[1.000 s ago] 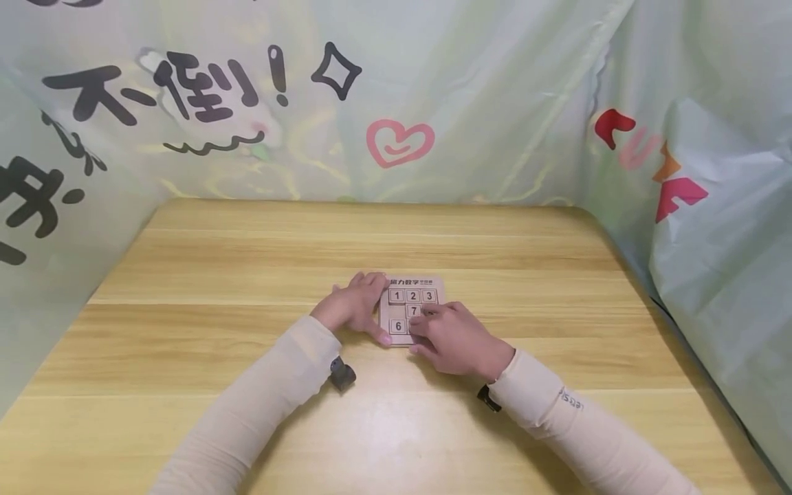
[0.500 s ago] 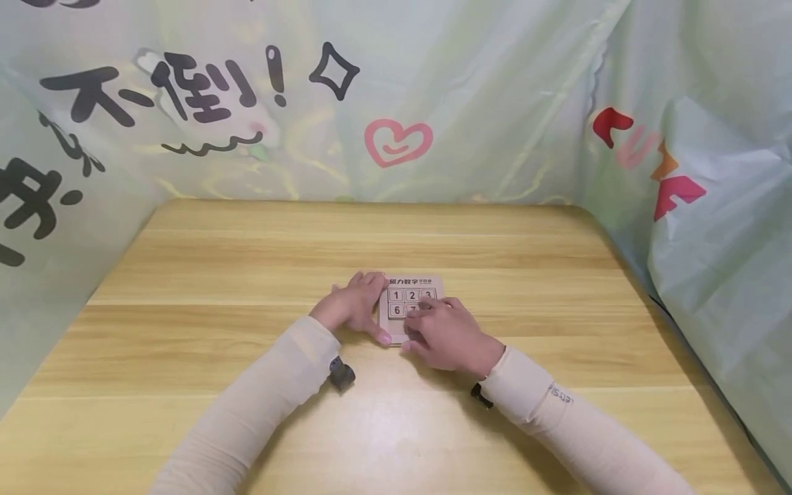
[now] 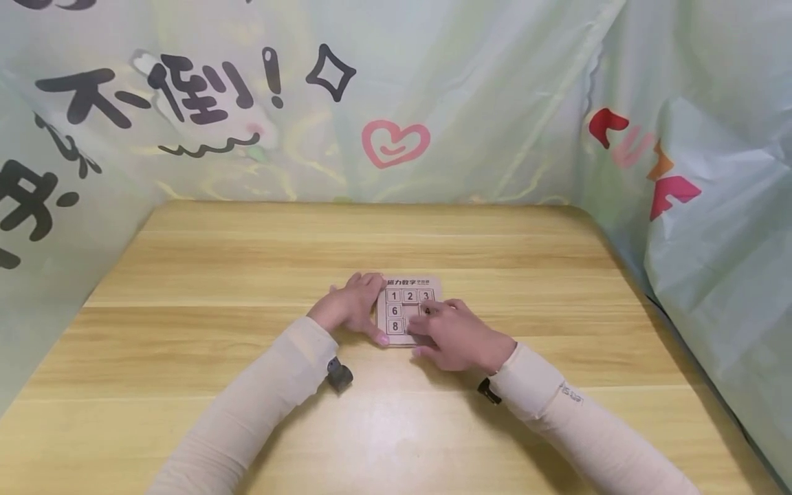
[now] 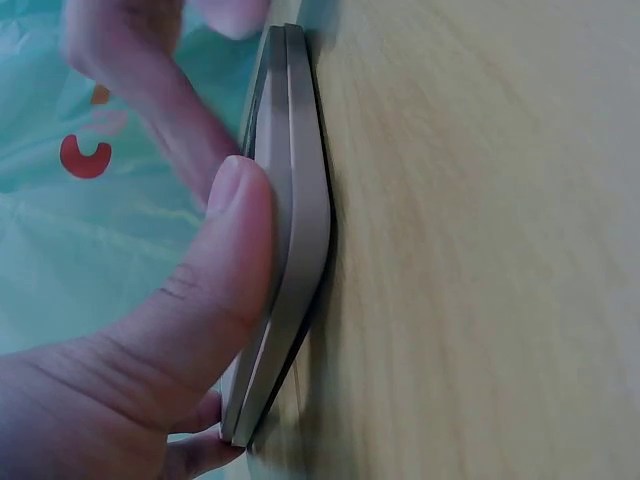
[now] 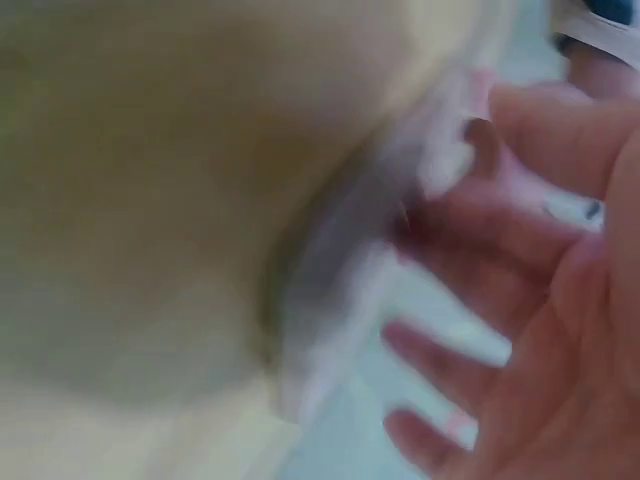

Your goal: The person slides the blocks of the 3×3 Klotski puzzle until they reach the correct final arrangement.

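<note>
A sliding number puzzle (image 3: 405, 282) with square tiles lies flat on the table. My left hand (image 3: 354, 304) grips its left side, fingers at the upper corner and thumb at the lower one. In the left wrist view the thumb (image 4: 240, 250) presses on the puzzle's edge (image 4: 308, 150). Tiles 1, 2 and 3 fill the top row; the 6 tile (image 3: 394, 311) and the 8 tile (image 3: 395, 326) sit below at left. A gap shows in the middle. Over the lower right tiles, my right hand (image 3: 460, 337) reaches with extended fingers and hides them; the right wrist view is blurred.
The wooden table (image 3: 260, 254) extends around the puzzle on all sides. A printed cloth (image 3: 482, 124) hangs behind it and along both sides. Each wrist carries a small black camera; the left camera (image 3: 339, 375) sits under the cuff.
Tile 6 slid up to the middle row, and tile 8 then came into the lower left corner. Tile 7 left the centre. My right hand shifted slightly left, then back right; the left stayed.
</note>
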Tool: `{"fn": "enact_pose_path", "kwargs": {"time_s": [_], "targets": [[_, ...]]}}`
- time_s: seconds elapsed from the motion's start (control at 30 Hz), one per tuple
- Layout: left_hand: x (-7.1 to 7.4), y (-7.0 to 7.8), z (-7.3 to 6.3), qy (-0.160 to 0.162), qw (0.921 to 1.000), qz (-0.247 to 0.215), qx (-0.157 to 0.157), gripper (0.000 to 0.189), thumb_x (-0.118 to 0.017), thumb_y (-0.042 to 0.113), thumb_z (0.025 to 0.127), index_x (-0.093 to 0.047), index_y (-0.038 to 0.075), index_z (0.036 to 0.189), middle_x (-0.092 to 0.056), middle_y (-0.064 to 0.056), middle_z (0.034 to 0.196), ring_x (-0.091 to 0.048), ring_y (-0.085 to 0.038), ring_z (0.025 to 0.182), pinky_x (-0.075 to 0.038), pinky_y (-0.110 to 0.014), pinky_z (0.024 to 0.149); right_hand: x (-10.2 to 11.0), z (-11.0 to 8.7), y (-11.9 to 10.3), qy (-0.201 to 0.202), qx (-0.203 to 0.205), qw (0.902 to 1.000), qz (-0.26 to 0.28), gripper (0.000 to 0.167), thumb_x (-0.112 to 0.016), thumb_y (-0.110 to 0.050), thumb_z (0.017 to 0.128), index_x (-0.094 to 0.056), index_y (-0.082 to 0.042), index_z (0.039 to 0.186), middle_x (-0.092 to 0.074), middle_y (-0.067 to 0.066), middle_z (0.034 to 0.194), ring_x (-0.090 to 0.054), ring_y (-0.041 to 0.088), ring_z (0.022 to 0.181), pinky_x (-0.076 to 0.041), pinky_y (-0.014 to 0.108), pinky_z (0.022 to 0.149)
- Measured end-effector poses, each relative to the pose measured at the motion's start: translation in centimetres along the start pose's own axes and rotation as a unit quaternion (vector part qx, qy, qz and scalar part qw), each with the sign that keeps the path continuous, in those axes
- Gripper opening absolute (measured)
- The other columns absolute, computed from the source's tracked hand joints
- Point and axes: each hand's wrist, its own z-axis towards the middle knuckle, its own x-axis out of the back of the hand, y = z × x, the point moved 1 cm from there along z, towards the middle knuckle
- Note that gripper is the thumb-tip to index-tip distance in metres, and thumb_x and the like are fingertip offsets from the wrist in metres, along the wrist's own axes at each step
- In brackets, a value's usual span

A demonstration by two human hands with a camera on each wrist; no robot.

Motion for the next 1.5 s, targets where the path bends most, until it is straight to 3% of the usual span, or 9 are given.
{"fn": "enact_pose_path", "kwargs": {"time_s": [0.13,0.37,0.57,0.73,1.0,1.13,1.23,1.37,1.5], "targets": [[0.0,0.0,0.0,-0.004,1.0,-0.003,0.002,0.117,-0.086,0.051,0.06,-0.025,0.01,0.151,-0.022,-0.012,0.158,-0.008,-0.042,0.144,-0.009,-0.074,0.106,0.5,-0.7,0.3,0.013,0.031,0.9993,0.014,0.027,-0.066,-0.031,0.091,-0.072,-0.014,0.11,-0.069,0.0,0.116,-0.05,0.036,0.126,-0.04,0.06,0.1],[-0.1,0.0,0.0,-0.005,1.0,-0.002,0.001,0.117,-0.086,0.051,0.06,-0.024,0.009,0.151,-0.02,-0.012,0.158,-0.007,-0.042,0.145,-0.008,-0.074,0.105,0.2,-2.0,1.3,0.059,-0.031,0.9967,-0.047,0.04,-0.068,-0.036,0.089,-0.068,-0.009,0.119,-0.065,0.007,0.124,-0.052,0.039,0.123,-0.044,0.06,0.095],[-0.1,0.1,0.0,-0.005,1.0,0.002,0.002,0.117,-0.087,0.051,0.061,-0.024,0.01,0.151,-0.02,-0.012,0.158,-0.007,-0.042,0.144,-0.009,-0.075,0.105,-0.4,-1.8,1.9,-0.014,-0.032,0.9994,0.001,0.065,-0.064,-0.042,0.092,-0.048,-0.004,0.142,-0.043,0.011,0.148,-0.027,0.045,0.138,-0.031,0.064,0.105],[-0.1,0.1,0.0,-0.003,1.0,0.005,0.0,0.117,-0.086,0.052,0.062,-0.024,0.01,0.151,-0.02,-0.012,0.159,-0.008,-0.043,0.144,-0.01,-0.075,0.104,-0.7,-0.7,1.6,-0.052,-0.008,0.9978,0.041,0.072,-0.06,-0.045,0.093,-0.037,-0.005,0.149,-0.033,0.009,0.155,-0.016,0.045,0.142,-0.023,0.064,0.109],[-0.1,0.2,-0.1,-0.006,1.0,0.0,0.004,0.118,-0.086,0.052,0.061,-0.023,0.01,0.152,-0.019,-0.012,0.159,-0.006,-0.042,0.145,-0.009,-0.075,0.105,-0.2,-0.9,1.3,0.034,-0.027,0.9977,-0.051,0.039,-0.063,-0.038,0.092,-0.068,-0.012,0.122,-0.063,0.004,0.128,-0.048,0.038,0.127,-0.039,0.059,0.1],[0.0,0.1,-0.1,-0.005,1.0,0.001,0.006,0.119,-0.086,0.052,0.06,-0.023,0.01,0.152,-0.019,-0.012,0.159,-0.007,-0.042,0.145,-0.008,-0.074,0.105,-0.4,-0.9,1.2,0.017,-0.041,0.9957,-0.082,0.052,-0.06,-0.042,0.094,-0.059,-0.011,0.134,-0.055,0.005,0.138,-0.042,0.042,0.131,-0.037,0.059,0.103],[-0.1,0.1,-0.1,-0.006,1.0,0.0,0.004,0.119,-0.086,0.052,0.061,-0.023,0.01,0.152,-0.018,-0.012,0.159,-0.006,-0.042,0.145,-0.009,-0.074,0.105,-0.6,-0.9,1.0,0.005,-0.009,0.9981,-0.061,0.056,-0.058,-0.043,0.095,-0.054,-0.01,0.139,-0.052,0.006,0.142,-0.038,0.042,0.134,-0.036,0.06,0.105],[-0.1,0.1,-0.1,-0.007,1.0,-0.002,0.004,0.118,-0.086,0.052,0.061,-0.023,0.01,0.152,-0.018,-0.012,0.159,-0.006,-0.042,0.145,-0.009,-0.074,0.105,-0.6,-1.1,0.7,0.011,0.026,0.9989,-0.038,0.048,-0.059,-0.04,0.095,-0.06,-0.012,0.133,-0.057,0.003,0.136,-0.043,0.039,0.132,-0.039,0.06,0.101],[-0.1,0.0,0.0,-0.006,1.0,-0.002,0.006,0.119,-0.086,0.052,0.061,-0.023,0.01,0.152,-0.018,-0.011,0.159,-0.006,-0.041,0.145,-0.008,-0.074,0.106,-0.1,-1.3,1.0,0.036,-0.012,0.9973,-0.062,0.035,-0.063,-0.038,0.093,-0.071,-0.014,0.117,-0.068,0.002,0.119,-0.051,0.036,0.124,-0.042,0.059,0.099]]}}
